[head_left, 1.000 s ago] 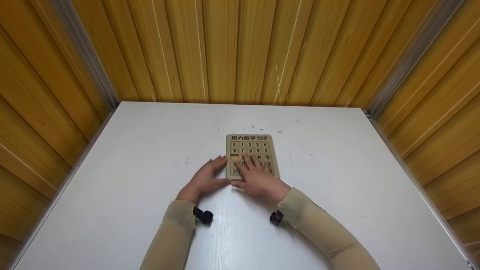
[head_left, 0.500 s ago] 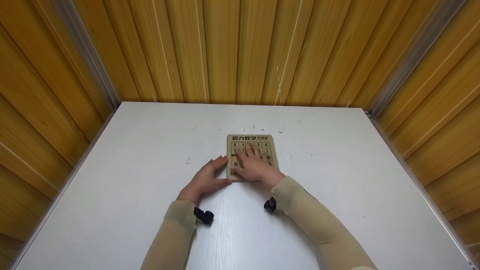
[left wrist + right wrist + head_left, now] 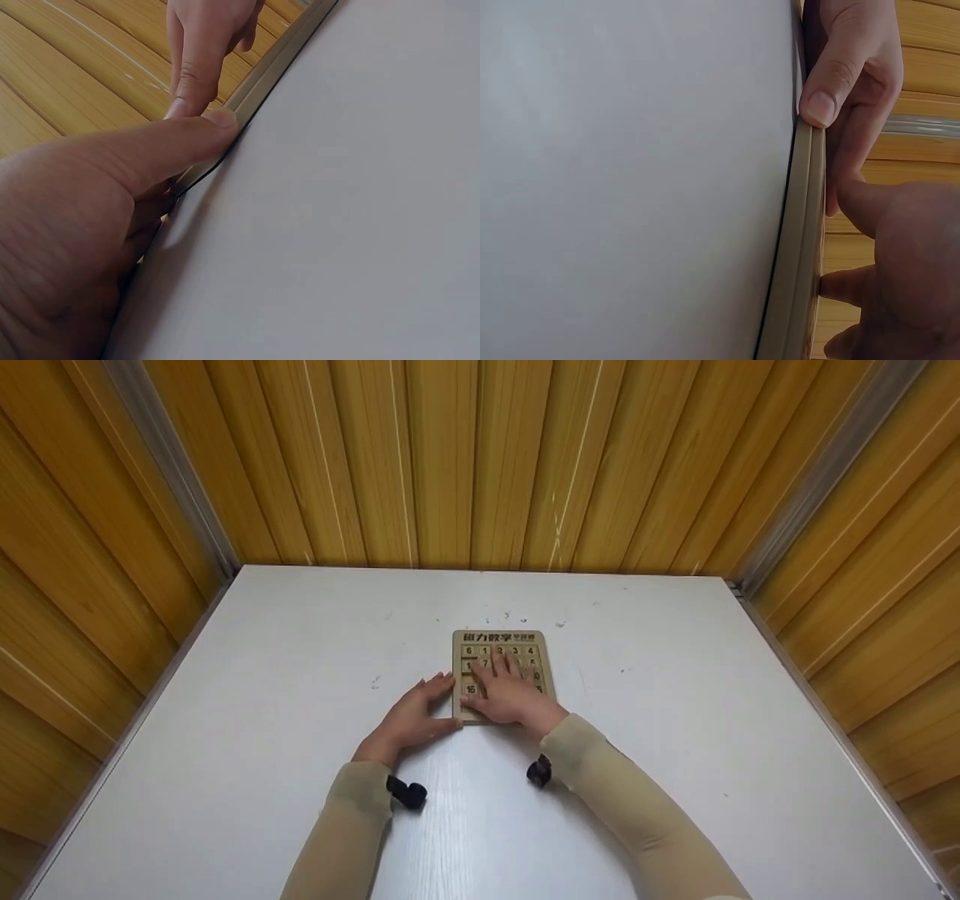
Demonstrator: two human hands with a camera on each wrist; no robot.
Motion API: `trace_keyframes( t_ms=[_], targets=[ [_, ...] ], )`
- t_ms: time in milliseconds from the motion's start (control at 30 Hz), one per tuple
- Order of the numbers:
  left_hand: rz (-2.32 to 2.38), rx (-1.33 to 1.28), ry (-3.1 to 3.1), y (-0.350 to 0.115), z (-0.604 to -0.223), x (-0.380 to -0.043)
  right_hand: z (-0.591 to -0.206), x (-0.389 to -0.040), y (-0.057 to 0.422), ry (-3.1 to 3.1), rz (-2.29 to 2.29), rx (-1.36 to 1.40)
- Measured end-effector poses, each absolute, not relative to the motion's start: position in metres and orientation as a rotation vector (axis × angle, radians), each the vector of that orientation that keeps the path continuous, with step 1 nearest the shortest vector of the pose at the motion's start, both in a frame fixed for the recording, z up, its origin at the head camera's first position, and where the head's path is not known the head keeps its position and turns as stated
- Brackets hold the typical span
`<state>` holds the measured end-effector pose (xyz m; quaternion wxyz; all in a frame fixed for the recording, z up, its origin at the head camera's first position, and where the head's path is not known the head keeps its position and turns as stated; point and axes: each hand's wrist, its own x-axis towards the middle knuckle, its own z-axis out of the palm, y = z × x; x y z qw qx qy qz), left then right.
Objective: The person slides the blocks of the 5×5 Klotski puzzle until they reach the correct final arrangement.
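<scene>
A wooden sliding number puzzle [image 3: 460, 705] lies on the white table, numbered tiles in its frame. My left hand [image 3: 409, 720] holds its near left corner, thumb against the near edge and fingers along the left side. In the left wrist view, the thumb [image 3: 180, 146] lies against the puzzle's edge. My right hand [image 3: 514, 696] is spread over the puzzle, its index fingertip on a tile [image 3: 469, 666] in the left column. A narrow gap shows above that tile and a vacant slot below. Several middle and lower tiles are hidden beneath the right hand.
The white table [image 3: 300, 645] extends around the puzzle, with small dark marks behind it. Yellow wood-patterned panels [image 3: 480, 465] stand at the back and both sides. A black wrist camera [image 3: 407, 793] is strapped to the left wrist, another [image 3: 538, 772] to the right.
My right hand has moved forward over the puzzle, from the lower rows to the upper ones. The left-column tile under its index finger has slid slightly toward me. My left hand stays put.
</scene>
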<state>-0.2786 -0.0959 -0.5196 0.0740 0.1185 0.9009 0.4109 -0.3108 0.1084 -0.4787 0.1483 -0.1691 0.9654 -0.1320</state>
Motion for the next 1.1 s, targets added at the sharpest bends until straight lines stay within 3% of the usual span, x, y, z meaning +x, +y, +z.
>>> trace_keyframes(
  t_ms=[667,1100],
  targets=[
    [1.228,0.402,2.728,-0.097,-0.521,-0.279,-0.478,-0.29,0.113,2.784,-0.332,-0.574],
    [1.242,0.355,2.705,-0.096,-0.52,-0.278,-0.474,-0.32,0.106,2.794,-0.415,-0.474]
  ],
)
